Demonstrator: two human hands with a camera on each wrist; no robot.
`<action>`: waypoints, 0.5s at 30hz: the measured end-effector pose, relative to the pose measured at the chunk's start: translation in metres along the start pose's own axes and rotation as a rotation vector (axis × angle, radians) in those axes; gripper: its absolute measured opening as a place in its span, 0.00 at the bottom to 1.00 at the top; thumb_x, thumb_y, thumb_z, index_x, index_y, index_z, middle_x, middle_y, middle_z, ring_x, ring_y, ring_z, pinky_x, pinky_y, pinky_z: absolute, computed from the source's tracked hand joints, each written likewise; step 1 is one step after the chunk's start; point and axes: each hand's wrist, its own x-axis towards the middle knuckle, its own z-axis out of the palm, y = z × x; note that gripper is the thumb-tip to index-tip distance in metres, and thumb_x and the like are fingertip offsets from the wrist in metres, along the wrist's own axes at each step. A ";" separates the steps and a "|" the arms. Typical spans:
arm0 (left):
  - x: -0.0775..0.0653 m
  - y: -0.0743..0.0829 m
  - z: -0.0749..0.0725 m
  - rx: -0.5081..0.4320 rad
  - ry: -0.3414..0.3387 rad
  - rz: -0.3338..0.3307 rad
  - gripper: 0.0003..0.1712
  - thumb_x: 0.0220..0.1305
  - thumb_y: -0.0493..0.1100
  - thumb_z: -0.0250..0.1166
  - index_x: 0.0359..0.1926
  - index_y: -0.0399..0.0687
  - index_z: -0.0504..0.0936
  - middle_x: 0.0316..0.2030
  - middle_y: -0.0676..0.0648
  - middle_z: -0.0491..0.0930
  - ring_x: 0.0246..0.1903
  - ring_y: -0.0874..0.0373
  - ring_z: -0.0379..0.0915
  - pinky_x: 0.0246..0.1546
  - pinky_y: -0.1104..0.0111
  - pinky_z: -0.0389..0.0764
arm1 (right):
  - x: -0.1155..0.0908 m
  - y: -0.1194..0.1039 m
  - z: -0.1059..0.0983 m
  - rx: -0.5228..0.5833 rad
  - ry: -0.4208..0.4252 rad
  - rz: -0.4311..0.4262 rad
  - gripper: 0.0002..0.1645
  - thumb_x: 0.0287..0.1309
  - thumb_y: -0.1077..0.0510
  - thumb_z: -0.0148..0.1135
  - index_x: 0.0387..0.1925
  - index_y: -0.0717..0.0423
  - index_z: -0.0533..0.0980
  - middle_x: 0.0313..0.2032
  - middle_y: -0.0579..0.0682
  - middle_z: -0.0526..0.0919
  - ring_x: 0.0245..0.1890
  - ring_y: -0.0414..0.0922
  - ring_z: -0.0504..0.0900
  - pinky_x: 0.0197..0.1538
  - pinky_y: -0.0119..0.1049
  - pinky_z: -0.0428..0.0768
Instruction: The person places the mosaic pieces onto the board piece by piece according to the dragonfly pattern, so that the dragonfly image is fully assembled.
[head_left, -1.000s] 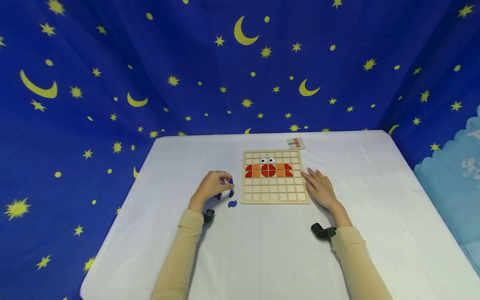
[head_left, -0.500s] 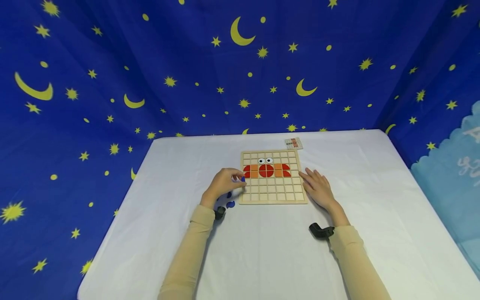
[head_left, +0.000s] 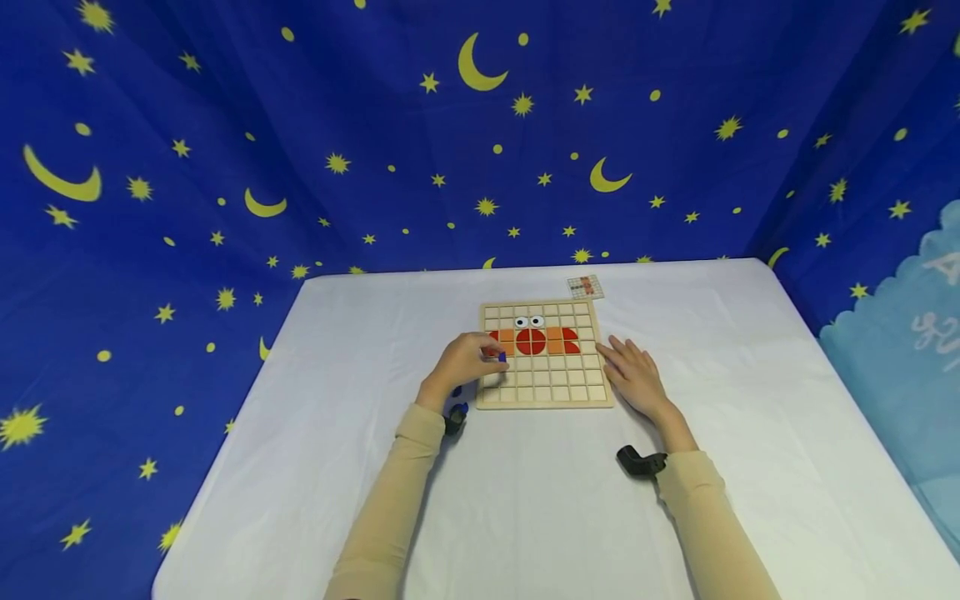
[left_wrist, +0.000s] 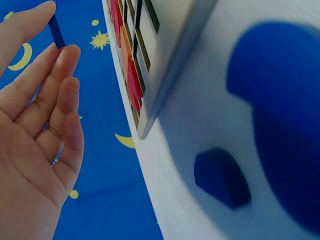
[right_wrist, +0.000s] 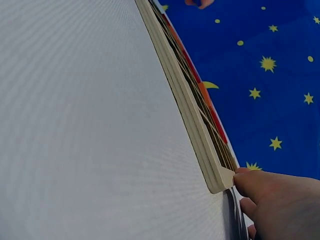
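Observation:
My left hand [head_left: 467, 360] pinches a small blue tile [left_wrist: 57, 31] between thumb and fingertips, over the left part of a wooden grid board [head_left: 555, 402]. On the board lie red quarter-round tiles [head_left: 531, 342], orange square tiles [head_left: 554, 341] and two round eye tiles [head_left: 537, 322]. The fingers hide part of the leftmost red tiles. My right hand [head_left: 634, 372] rests at the board's right side with its fingers spread, the thumb touching the frame in the right wrist view. Loose blue pieces [left_wrist: 222, 177] lie on the table to the left of the board.
A small picture card [head_left: 585, 287] with a grid pattern lies behind the board. The white tabletop [head_left: 547, 500] surrounds the board. A blue cloth [head_left: 405, 108] with moons and stars hangs behind the table. A black wrist camera [head_left: 640, 462] sits on the right wrist.
My left hand has moved right, carrying a blue tile from the loose pieces to above the board. The right hand stays at the board's side.

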 end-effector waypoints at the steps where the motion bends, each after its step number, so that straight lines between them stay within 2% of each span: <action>1: 0.001 0.001 0.001 0.006 -0.002 0.000 0.16 0.53 0.50 0.72 0.40 0.47 0.86 0.39 0.49 0.85 0.36 0.59 0.78 0.39 0.67 0.79 | 0.000 0.000 0.000 0.000 0.000 0.000 0.29 0.71 0.51 0.42 0.70 0.54 0.60 0.73 0.62 0.52 0.73 0.64 0.43 0.71 0.62 0.36; 11: 0.011 0.004 0.012 0.002 -0.033 0.019 0.14 0.52 0.47 0.73 0.40 0.47 0.86 0.32 0.51 0.83 0.32 0.61 0.76 0.36 0.70 0.77 | 0.001 -0.002 -0.001 -0.003 -0.010 0.004 0.29 0.71 0.52 0.43 0.70 0.54 0.60 0.73 0.62 0.52 0.73 0.64 0.43 0.71 0.62 0.37; 15: 0.014 0.005 0.017 0.011 -0.056 0.013 0.16 0.52 0.47 0.73 0.41 0.46 0.86 0.33 0.51 0.84 0.34 0.61 0.79 0.40 0.69 0.78 | 0.001 -0.001 -0.002 -0.004 -0.007 0.007 0.29 0.71 0.52 0.42 0.70 0.54 0.60 0.73 0.62 0.52 0.73 0.64 0.43 0.71 0.62 0.37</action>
